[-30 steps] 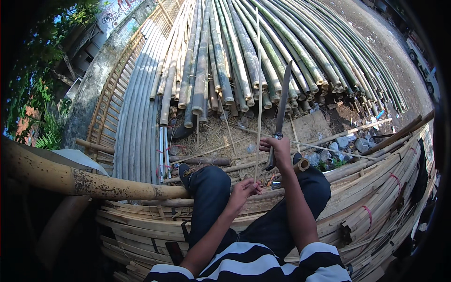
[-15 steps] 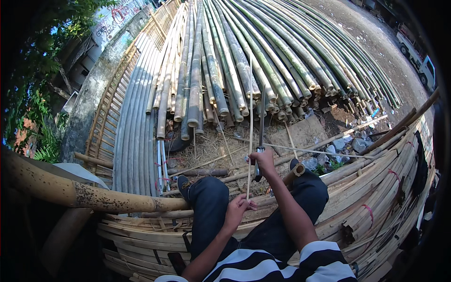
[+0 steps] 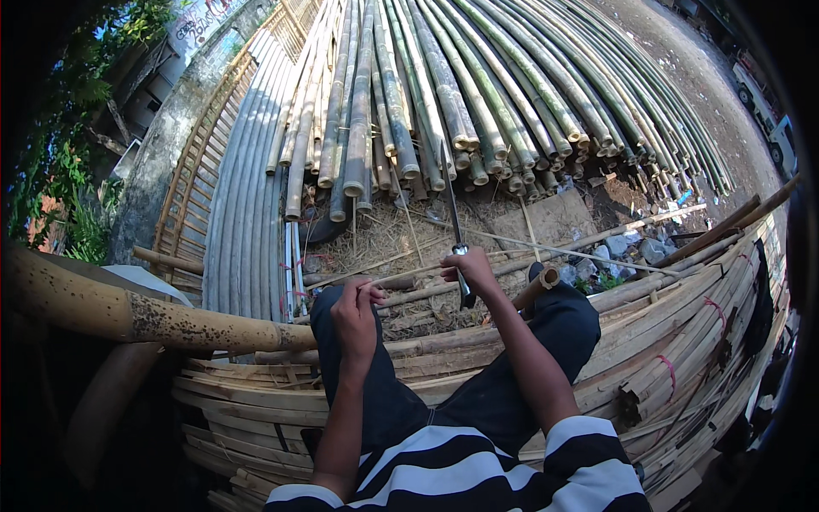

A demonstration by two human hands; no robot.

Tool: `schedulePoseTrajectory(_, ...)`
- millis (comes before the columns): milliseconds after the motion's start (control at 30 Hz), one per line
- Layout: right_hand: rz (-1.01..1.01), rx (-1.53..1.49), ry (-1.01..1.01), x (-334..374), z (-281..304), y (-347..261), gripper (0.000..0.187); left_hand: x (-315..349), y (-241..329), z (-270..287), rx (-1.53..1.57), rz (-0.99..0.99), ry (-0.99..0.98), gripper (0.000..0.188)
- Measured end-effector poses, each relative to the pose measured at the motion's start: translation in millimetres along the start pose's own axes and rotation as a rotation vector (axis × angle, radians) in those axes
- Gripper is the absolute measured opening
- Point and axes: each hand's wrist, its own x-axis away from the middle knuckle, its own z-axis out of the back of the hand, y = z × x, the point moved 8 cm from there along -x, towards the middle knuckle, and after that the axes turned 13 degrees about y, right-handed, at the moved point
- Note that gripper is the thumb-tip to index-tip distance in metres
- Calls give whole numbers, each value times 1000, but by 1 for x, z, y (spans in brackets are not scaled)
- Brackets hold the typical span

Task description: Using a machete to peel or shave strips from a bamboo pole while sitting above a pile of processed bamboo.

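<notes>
Steel knife [image 3: 452, 205] in right hand [image 3: 467, 266]

Head camera looks down, near the knees [image 3: 546, 324].

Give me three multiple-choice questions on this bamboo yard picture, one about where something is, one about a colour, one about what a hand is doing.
1. Where does the thick speckled yellow bamboo pole lie?
A. On the person's left
B. On the person's right
C. Across the far pile

2. What colours is the striped shirt?
A. Red and green
B. Dark and white
C. Plain yellow

3. What is the right hand doing?
A. Resting open on the knee
B. Hanging out of view
C. Closed in a grip on the long dark-bladed knife

Answers: 1 A, the pole runs in from the left edge toward the knee. 2 B, dark and white bands cross the chest and sleeves. 3 C, the fingers wrap the handle with the blade pointing away.
</notes>
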Motion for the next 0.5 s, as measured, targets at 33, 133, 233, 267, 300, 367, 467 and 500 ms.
schedulePoseTrajectory(33,-12,16,6,-4,3,4,18,-7,3,0,-28,-20,-18,12)
schedulePoseTrajectory(133,24,30,1,-3,8,3,16,-18,-6,-1,-100,-62,-63,11)
schedulePoseTrajectory(233,-10,11,23,-5,18,7,17,-18,-20,-8,-119,-79,-120,12)
schedulePoseTrajectory(267,-19,2,21,-5,19,6,17,-17,-24,-9,-98,-68,-146,13)
schedulePoseTrajectory(300,4,6,48,-6,21,2,18,-17,-30,-9,-145,-62,-151,13)
schedulePoseTrajectory(367,9,11,44,-5,23,-4,20,-18,-20,-6,-77,-114,-100,14)
schedulePoseTrajectory(467,16,8,53,-5,29,-6,23,-24,2,2,130,-148,-56,17)
schedulePoseTrajectory(500,22,4,66,-6,32,-6,24,-26,6,4,179,-118,-55,17)
